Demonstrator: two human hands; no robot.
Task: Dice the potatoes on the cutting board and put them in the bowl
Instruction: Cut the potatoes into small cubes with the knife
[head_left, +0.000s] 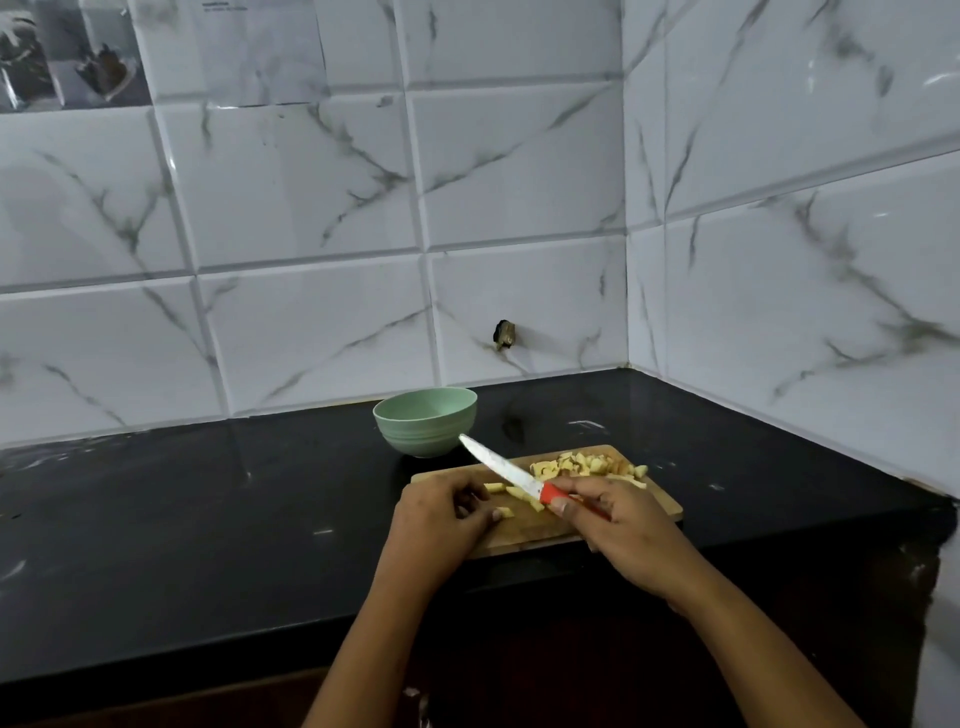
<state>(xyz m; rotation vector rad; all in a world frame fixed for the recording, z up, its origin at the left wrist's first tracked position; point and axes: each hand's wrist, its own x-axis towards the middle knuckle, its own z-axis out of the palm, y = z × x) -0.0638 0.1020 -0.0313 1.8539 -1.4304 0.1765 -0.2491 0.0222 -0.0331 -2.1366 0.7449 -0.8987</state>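
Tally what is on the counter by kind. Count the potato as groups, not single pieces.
green bowl: 1
wooden cutting board: 1
red-handled knife: 1, gripped by the right hand
potato groups: 2, the potato heap at the board's far right and the loose potato pieces by the left hand
Total: 5

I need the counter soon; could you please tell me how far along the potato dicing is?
Done: a diced pile on the cutting board. In hand: the right hand holds the knife above pieces by the left hand. Left: moving everything into the bowl.
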